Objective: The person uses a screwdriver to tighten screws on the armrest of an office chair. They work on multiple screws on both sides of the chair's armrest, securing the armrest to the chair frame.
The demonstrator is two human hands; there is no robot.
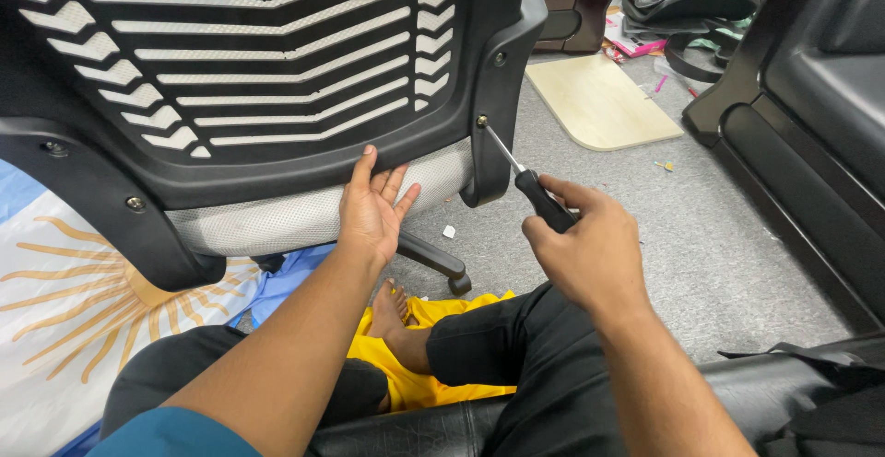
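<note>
A black office chair backrest (240, 61) with a slotted plastic frame over white mesh lies tilted in front of me. My left hand (373, 204) presses flat against its lower edge, fingers spread. My right hand (585, 240) grips a black-handled screwdriver (539, 197). Its metal tip sits in a screw (480, 121) on the black side bracket (502, 79) of the backrest. Two more screws (135, 204) show on the left bracket.
I sit cross-legged in black trousers on a yellow cloth (433, 383). A chair base leg with a caster (452, 277) lies on the grey carpet. A wooden board (599, 102) and loose chair parts (691, 1) lie behind; black furniture (811, 107) stands at right.
</note>
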